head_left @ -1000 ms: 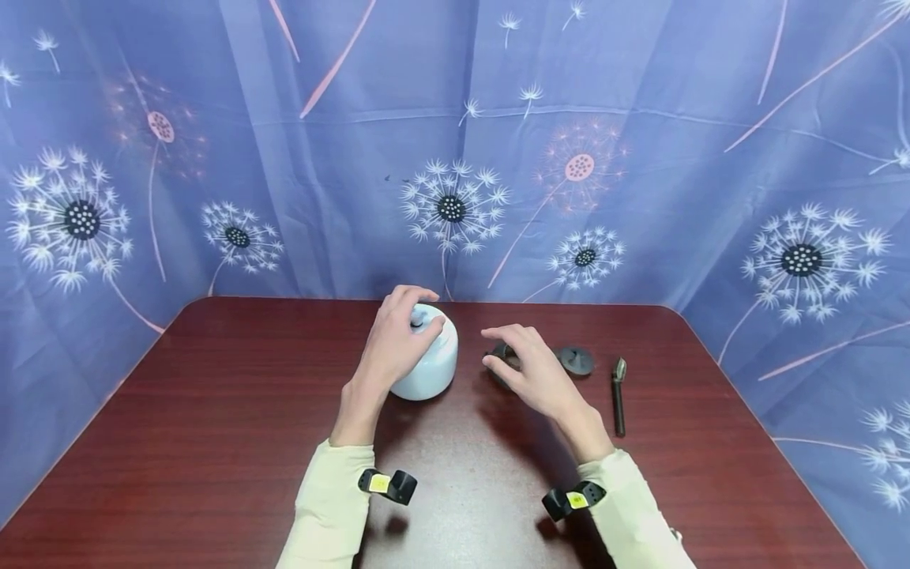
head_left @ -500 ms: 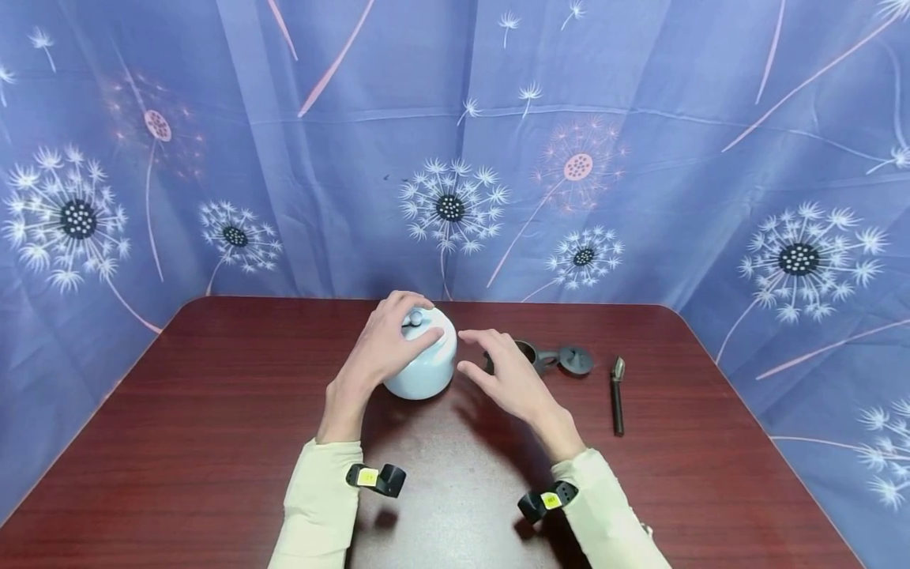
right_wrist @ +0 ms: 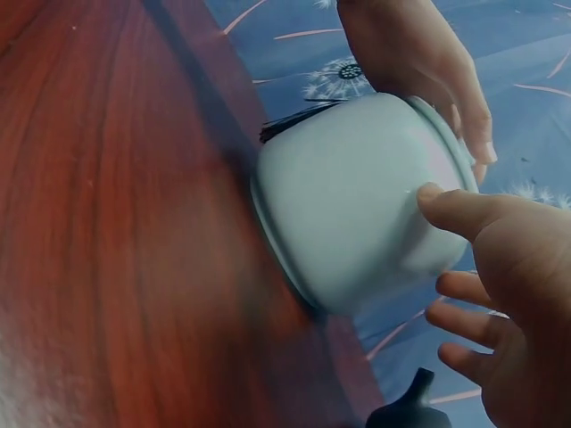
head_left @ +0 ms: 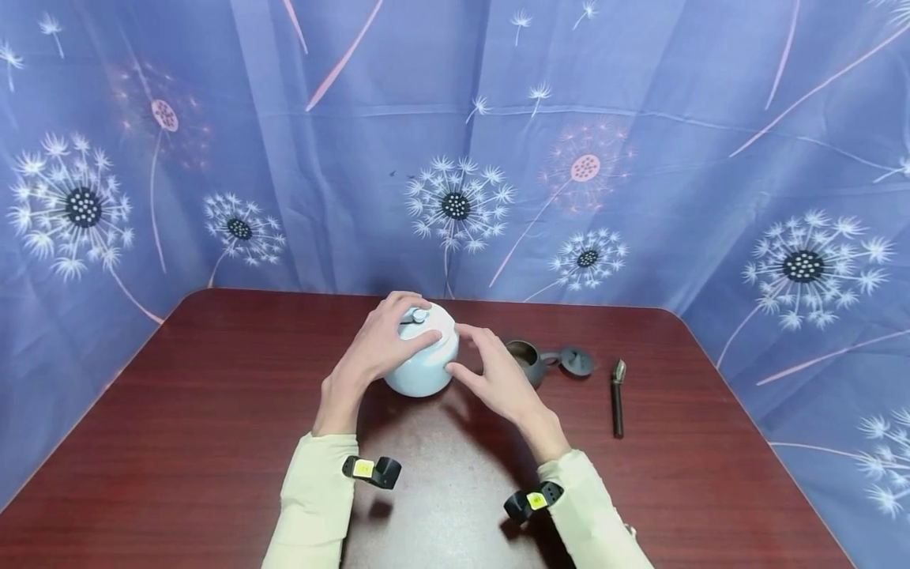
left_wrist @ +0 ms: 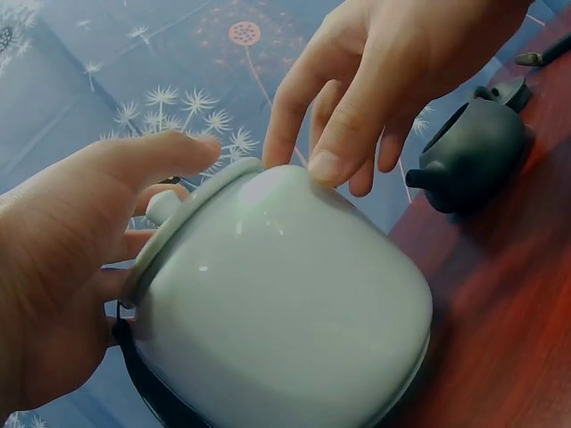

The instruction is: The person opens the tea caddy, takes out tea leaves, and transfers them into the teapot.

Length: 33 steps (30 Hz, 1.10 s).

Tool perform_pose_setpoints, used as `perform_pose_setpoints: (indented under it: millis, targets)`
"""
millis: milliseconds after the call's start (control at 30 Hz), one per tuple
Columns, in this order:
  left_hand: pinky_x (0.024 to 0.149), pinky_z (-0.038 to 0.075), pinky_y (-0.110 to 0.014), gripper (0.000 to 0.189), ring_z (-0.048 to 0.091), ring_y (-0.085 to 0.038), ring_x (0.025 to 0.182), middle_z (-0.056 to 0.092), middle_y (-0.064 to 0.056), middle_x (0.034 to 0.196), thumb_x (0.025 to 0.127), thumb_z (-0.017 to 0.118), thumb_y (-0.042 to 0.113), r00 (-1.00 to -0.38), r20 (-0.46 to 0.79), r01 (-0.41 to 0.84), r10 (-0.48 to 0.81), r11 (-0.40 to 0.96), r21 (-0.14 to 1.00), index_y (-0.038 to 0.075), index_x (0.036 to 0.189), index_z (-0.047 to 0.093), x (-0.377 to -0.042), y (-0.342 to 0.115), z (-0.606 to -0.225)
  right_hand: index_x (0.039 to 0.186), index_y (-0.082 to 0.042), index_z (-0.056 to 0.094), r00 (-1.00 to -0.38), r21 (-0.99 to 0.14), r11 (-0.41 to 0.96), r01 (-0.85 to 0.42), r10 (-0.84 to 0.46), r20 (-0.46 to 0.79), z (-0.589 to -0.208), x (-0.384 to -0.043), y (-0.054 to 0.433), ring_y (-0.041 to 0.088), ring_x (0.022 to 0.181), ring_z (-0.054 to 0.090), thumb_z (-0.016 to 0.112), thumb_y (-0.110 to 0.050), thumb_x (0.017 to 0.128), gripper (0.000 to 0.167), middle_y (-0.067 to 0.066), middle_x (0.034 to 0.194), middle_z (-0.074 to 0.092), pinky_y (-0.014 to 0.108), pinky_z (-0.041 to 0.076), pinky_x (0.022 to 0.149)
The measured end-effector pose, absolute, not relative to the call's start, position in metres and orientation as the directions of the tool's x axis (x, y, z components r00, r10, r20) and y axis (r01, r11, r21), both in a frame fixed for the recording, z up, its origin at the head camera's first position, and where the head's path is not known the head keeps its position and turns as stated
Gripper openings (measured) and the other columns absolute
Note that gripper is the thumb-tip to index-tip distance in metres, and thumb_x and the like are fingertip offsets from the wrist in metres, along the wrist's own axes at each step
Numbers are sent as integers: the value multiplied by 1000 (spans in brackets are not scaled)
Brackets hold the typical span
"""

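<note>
A pale blue-white lidded jar (head_left: 421,371) stands upright near the back of the table, a round knob (head_left: 419,316) on its lid. My left hand (head_left: 377,340) arches over the lid from the left. In the left wrist view its thumb hovers above the lid rim and its fingers lie behind the knob, which they do not pinch. From the right, my right hand (head_left: 501,379) holds the jar's upper side, thumb (right_wrist: 437,201) against the front and index finger round behind. Its other fingers stay off the jar. A dark tassel-like thing (right_wrist: 299,120) lies along the jar's left side.
Right of the jar stands a small dark teapot (left_wrist: 473,152), partly behind my right hand in the head view. Its lid (head_left: 576,362) lies beside the handle. Farther right is a dark-handled tool with a metal tip (head_left: 618,399). A patterned curtain (head_left: 355,158) hangs behind the table.
My right hand has moved left from in front of the teapot to the jar and now touches it, uncovering more of the teapot. The left hand has shifted slightly left over the lid.
</note>
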<state>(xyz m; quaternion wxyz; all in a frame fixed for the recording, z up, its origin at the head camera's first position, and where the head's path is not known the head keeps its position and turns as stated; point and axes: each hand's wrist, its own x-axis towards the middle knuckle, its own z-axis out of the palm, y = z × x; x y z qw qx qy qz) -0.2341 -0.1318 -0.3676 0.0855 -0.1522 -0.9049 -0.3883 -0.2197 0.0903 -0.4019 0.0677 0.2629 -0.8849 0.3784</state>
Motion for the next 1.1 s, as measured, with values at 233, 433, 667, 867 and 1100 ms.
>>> perform_pose_setpoints:
  millis: [233,433,667,867,1100]
  targets:
    - [99,45,-53,58,45,-23,129,48,1,142,82,74,53,-931,282,363,231,669,649,24,130,59,-236,-131,-372,154,-21,32,-873,-714,530,-457,-423,244,-406,-222,84,24,131,55,70,-39,92,75,2,152,40,45,47,105]
    - [101,44,-51,69,44,-22,130,46,1,145,76,79,53,-920,286,392,269,672,628,24,134,56,-236,-134,-375,155,-23,27,-890,-727,544,-419,-402,213,-409,-220,81,26,134,53,72,-44,88,83,1,155,37,46,47,106]
    - [101,42,-49,67,47,-23,127,52,1,140,75,79,53,-891,378,439,251,689,576,23,132,59,-239,-133,-383,156,-21,26,-892,-739,526,-422,-389,232,-416,-221,77,25,131,54,74,-42,87,86,3,150,43,43,45,108]
    - [97,45,-46,63,52,-21,122,58,1,133,72,80,52,-832,506,503,226,692,518,23,126,63,-242,-131,-394,154,-21,29,-896,-737,530,-420,-369,246,-419,-220,76,23,130,54,75,-43,86,86,4,147,47,44,47,106]
    - [87,53,-43,62,60,-20,111,64,-2,123,70,84,46,-769,610,559,192,666,494,16,122,67,-243,-129,-399,152,-21,32,-909,-725,559,-402,-336,246,-419,-221,76,22,132,53,76,-45,85,84,5,146,48,44,46,105]
